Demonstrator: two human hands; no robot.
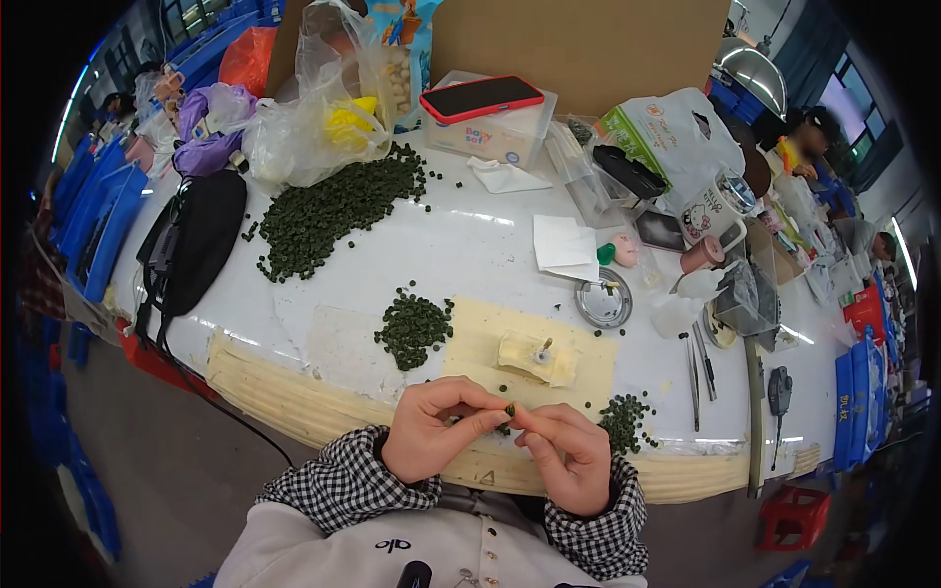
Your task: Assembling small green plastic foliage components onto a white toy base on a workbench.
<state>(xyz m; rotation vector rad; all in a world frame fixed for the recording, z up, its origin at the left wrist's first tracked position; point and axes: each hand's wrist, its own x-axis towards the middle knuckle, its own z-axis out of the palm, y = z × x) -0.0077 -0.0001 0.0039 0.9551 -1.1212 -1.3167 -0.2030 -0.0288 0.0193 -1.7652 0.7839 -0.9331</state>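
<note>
At the table's near edge, my left hand (441, 428) and my right hand (569, 453) meet fingertip to fingertip. Pinched between them is a small dark green piece (510, 411), mostly covered by the fingers. Just beyond the hands, a cream block with a short upright peg (537, 359) sits on a pale yellow sheet (475, 323). A pile of similar dark green pieces (414, 331) lies to the left of the sheet, and a smaller pile (624, 423) is beside my right hand. Farther back spreads a large heap (328, 216).
A black bag with a cable (196, 240) rests at the left. Behind stand clear plastic bags (314, 127) and a box with a red-cased phone (482, 98) on top. To the right are a round metal dish (603, 300), tweezers (694, 382) and a white mug (711, 211).
</note>
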